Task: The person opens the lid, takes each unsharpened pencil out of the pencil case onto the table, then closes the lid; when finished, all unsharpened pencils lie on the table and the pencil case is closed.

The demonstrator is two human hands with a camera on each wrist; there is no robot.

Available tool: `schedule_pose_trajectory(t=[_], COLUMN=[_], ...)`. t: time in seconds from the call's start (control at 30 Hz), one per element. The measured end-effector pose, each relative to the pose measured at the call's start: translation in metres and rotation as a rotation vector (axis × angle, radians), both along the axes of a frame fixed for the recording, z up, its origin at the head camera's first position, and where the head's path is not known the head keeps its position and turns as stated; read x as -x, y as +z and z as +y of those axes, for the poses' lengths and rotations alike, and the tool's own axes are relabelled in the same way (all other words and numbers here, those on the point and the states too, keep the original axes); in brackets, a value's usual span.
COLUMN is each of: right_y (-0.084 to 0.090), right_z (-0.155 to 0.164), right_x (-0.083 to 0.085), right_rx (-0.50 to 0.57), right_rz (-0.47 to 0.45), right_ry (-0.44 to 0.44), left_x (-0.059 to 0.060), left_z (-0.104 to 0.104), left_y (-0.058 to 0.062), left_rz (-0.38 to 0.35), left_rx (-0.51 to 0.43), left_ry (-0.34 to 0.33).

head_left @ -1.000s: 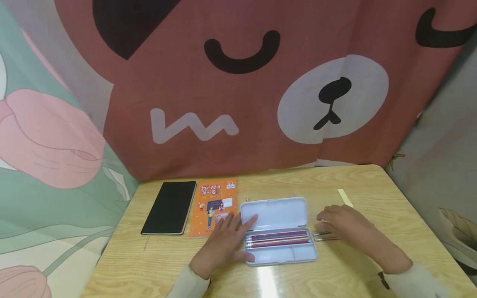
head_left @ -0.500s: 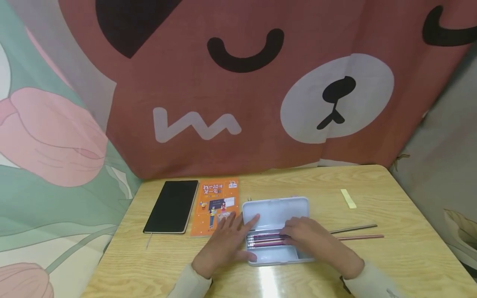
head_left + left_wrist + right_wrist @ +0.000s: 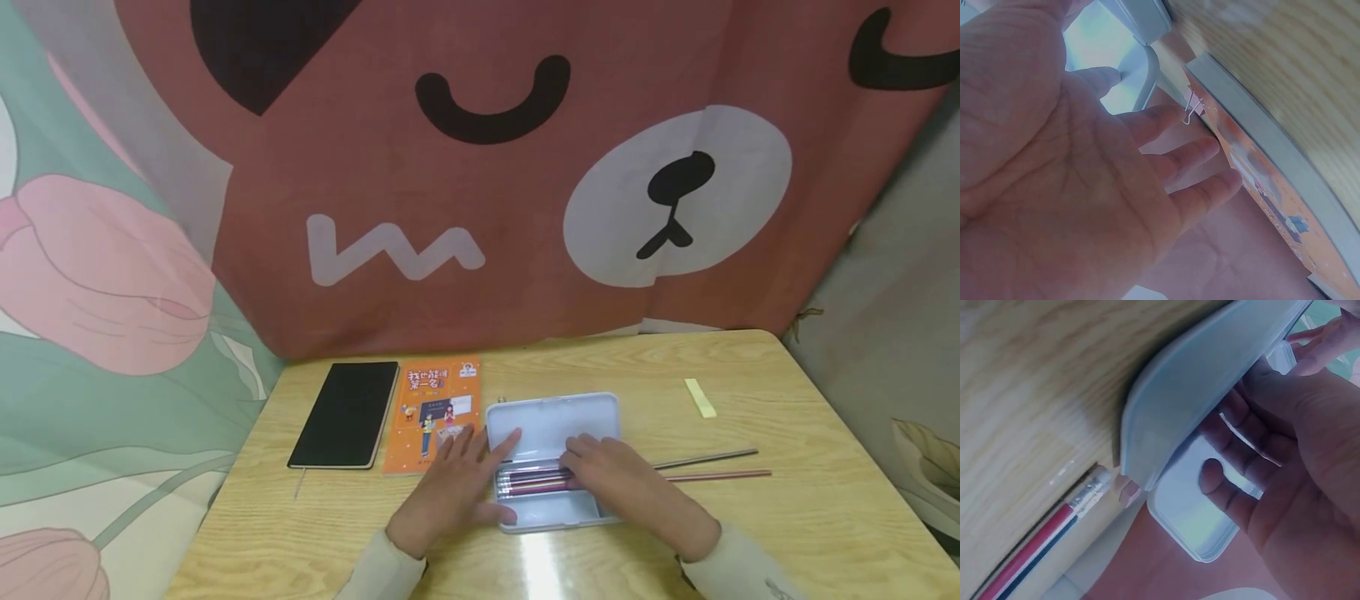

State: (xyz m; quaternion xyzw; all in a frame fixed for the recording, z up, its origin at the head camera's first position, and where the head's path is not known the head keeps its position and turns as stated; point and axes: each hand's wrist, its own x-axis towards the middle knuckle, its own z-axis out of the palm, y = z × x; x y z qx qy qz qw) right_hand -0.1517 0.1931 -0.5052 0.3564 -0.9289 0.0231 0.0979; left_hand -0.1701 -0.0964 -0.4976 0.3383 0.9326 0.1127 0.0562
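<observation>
A pale pencil case [image 3: 551, 427] lies with its lid raised, and several pencils [image 3: 525, 483] lie side by side in its rear compartment. My left hand [image 3: 450, 492] rests at the case's left end with fingers spread, the thumb along the near corner and the index finger by the lid. Reaching into the case, my right hand [image 3: 622, 479] curls its fingers at the pencils' right ends. The right wrist view shows those curled fingers [image 3: 1229, 434], but the case wall [image 3: 1172, 406] hides the thumb and index tips. Two loose pencils [image 3: 723, 476] lie right of the case.
An orange book [image 3: 438, 383] lies behind my left hand, beside a black notebook [image 3: 345, 417]. Wire clip handles [image 3: 1191, 107] show near the book in the left wrist view. Toward the back right lies a pale yellow strip [image 3: 701, 398]. A bear-printed cloth [image 3: 480, 192] hangs behind the table.
My right hand has moved left, from the loose pencils into the case, then slightly farther left among the pencils. My left hand has stayed at the case.
</observation>
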Motion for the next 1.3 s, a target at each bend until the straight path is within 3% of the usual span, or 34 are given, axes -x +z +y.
schedule_pose_trajectory(t=[0.4, 0.67, 1.0, 1.3], right_y=[-0.003, -0.007, -0.008, 0.019], right_z=[-0.001, 0.000, 0.003, 0.029], right_x=[0.000, -0.002, -0.008, -0.018], right_rx=[-0.056, -0.063, -0.074, 0.113], right_rz=[0.045, 0.124, 0.109, 0.081], right_ry=[-0.010, 0.011, 0.026, 0.062], left_x=[0.000, -0.001, -0.001, -0.001], left_z=[0.000, 0.000, 0.001, -0.001], left_y=[0.000, 0.000, -0.001, 0.001], left_rz=[-0.007, 0.000, -0.005, -0.028], left_rx=[0.009, -0.007, 0.005, -0.010], left_ry=[0.006, -0.001, 0.002, -0.002])
